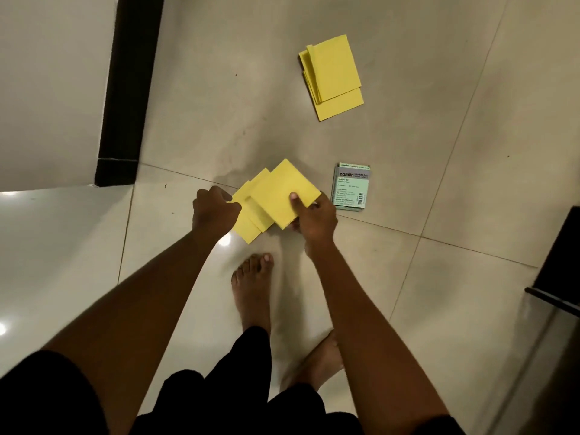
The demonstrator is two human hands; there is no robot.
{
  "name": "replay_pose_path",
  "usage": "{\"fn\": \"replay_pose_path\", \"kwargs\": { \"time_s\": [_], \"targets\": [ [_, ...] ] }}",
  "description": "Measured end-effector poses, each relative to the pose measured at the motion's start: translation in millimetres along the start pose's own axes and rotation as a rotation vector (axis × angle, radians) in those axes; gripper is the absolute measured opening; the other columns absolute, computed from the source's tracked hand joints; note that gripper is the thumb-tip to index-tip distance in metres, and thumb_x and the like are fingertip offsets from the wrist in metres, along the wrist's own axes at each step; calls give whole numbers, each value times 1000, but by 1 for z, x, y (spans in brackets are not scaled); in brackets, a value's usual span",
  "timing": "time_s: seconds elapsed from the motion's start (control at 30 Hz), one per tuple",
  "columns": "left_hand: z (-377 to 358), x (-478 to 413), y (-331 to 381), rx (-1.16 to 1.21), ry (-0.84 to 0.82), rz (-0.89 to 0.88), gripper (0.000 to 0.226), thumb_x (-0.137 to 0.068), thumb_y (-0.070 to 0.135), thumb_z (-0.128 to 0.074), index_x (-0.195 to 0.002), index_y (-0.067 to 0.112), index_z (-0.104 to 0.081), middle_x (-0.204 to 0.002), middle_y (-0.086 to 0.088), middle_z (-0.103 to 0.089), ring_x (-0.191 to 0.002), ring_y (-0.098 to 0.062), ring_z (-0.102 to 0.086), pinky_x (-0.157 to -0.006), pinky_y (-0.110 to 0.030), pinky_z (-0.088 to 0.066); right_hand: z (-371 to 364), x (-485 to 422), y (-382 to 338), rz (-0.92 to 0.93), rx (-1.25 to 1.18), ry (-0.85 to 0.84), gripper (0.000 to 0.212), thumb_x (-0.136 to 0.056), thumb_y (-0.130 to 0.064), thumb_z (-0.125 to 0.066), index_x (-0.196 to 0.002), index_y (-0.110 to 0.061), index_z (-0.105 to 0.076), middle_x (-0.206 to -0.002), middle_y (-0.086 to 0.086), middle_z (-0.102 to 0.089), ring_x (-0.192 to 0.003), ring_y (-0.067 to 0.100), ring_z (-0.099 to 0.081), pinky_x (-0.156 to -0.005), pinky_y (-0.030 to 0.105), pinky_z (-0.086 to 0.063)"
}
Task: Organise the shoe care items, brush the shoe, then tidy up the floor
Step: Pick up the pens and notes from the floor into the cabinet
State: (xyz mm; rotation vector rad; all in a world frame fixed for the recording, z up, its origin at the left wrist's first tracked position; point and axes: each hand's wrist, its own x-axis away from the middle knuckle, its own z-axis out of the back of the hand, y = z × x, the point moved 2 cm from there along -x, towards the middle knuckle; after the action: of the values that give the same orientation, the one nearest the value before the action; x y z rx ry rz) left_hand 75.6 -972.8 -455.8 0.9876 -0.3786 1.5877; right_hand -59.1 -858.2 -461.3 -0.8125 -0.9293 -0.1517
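Note:
A fanned bunch of yellow paper sheets [276,196] hangs low over the tiled floor [439,183], held between both hands. My right hand [314,218] pinches the top sheet, thumb on its face and fingers underneath. My left hand [215,210] grips the left edge of the lower sheets with curled fingers. A second pile of yellow sheets [332,76] lies on the floor further away. A small stack of pale green printed cards [351,187] lies just right of my right hand. No shoe or brush is in view.
A dark door frame [128,89] and a white wall stand at the left. A dark piece of furniture [561,262] edges in at the right. My bare feet [252,287] stand on the glossy tiles just below the hands.

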Motion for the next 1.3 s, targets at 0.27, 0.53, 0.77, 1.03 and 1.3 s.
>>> {"fn": "replay_pose_path", "kwargs": {
  "time_s": [0.27,0.53,0.77,1.03,1.3],
  "targets": [
    [-9,-10,-13,15,20,-51,38,-79,9,-59,-116,4,-53,-120,-12,-56,-113,-30,-51,-93,-39,-44,-36,6,19,-24,226,123,49,-75,-31,-77,-105,3,-57,-107,17,-64,-102,32,-58,-74,27,-38],
    [-15,-17,-13,71,3,-24,39,-77,16,-67,-113,7,-53,-116,-9,-57,-110,-30,-52,-96,-45,-42,-59,11,11,-116,388,196,58,-85,-28,-67,-127,-9,-32,-124,13,-46,-115,34,-52,-90,41,-45],
    [-16,-22,-7,25,-20,72,36,-82,19,-65,-114,14,-50,-119,-5,-54,-116,-27,-45,-96,-39,-33,-61,10,14,-106,182,227,63,-76,-11,-76,-122,-6,-32,-123,19,-51,-113,35,-51,-93,37,-42],
    [-24,-22,-14,-58,-71,-34,38,-77,8,-66,-111,11,-52,-119,-9,-52,-114,-30,-45,-88,-32,-34,-46,1,17,-22,331,120,48,-77,-24,-76,-112,0,-54,-115,15,-61,-109,31,-56,-88,33,-41],
    [-15,-12,-19,86,-36,-82,34,-76,-3,-63,-110,-2,-56,-110,-17,-59,-99,-27,-55,-73,-25,-37,-36,17,27,-97,397,23,53,-83,-23,-70,-122,-2,-41,-124,17,-54,-117,34,-51,-94,38,-41]
  ]
}}
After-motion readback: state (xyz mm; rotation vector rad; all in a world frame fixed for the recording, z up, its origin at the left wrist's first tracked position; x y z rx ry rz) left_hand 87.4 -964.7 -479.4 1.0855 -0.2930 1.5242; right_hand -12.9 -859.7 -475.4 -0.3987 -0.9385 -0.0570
